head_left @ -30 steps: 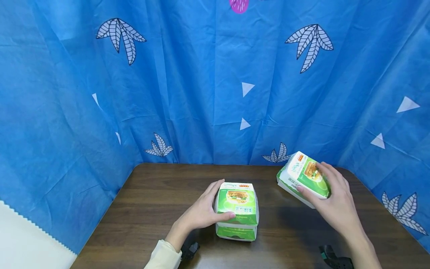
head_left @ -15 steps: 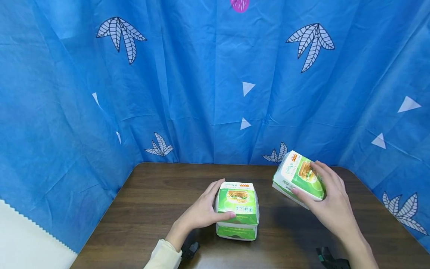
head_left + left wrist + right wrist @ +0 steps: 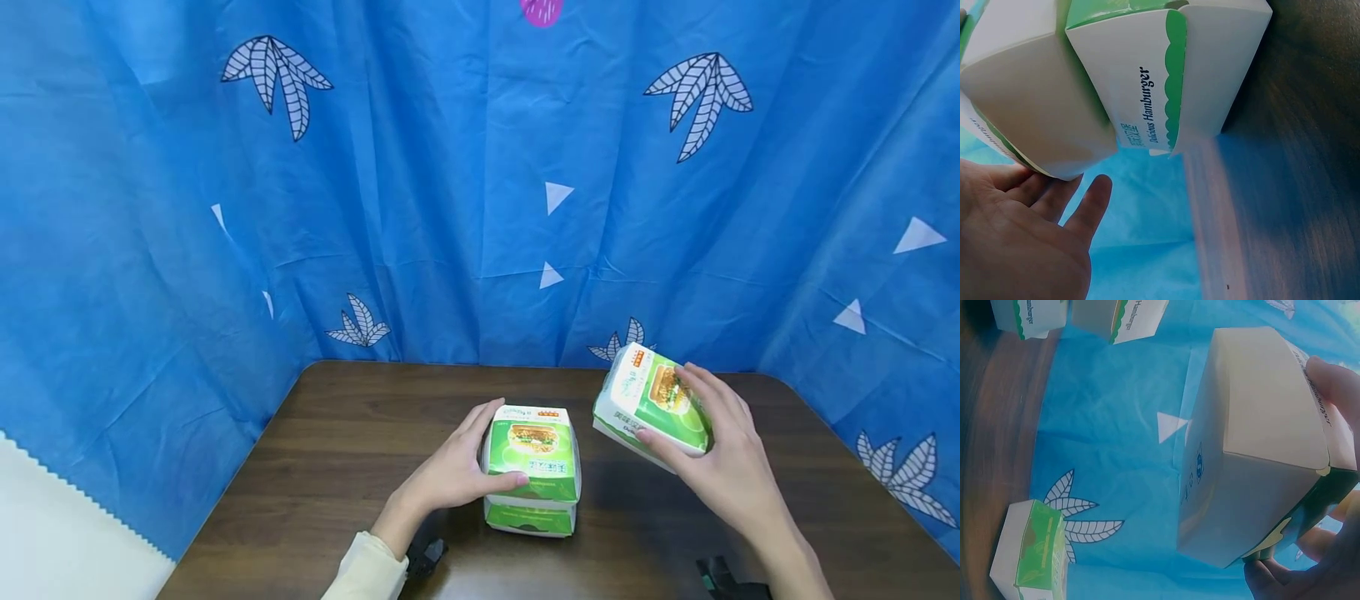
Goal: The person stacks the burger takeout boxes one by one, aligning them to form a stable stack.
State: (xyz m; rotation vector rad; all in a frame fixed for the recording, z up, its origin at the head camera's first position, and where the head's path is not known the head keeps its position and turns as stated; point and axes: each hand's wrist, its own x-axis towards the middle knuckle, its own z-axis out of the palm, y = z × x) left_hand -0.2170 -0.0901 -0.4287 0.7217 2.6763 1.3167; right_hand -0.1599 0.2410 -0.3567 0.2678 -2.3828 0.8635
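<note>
Two green-and-white hamburger boxes stand stacked at the middle of the table. My left hand (image 3: 453,475) holds the upper hamburger box (image 3: 534,437), its thumb across the front and its fingers at the far left side. The lower hamburger box (image 3: 1147,81) sits directly beneath it. To the right, my right hand (image 3: 723,458) grips another hamburger box (image 3: 637,387), tilted and raised above the table, between the thumb in front and the fingers at the far side. Its plain white underside shows in the right wrist view.
A further green-and-white box (image 3: 1038,550) appears at lower left in the right wrist view and is hidden in the head view. The brown wooden table (image 3: 322,467) ends at a blue patterned curtain (image 3: 420,167) behind and at both sides.
My right hand has carried its box leftward, nearer to the stack. The left hand and the stacked boxes have kept their place.
</note>
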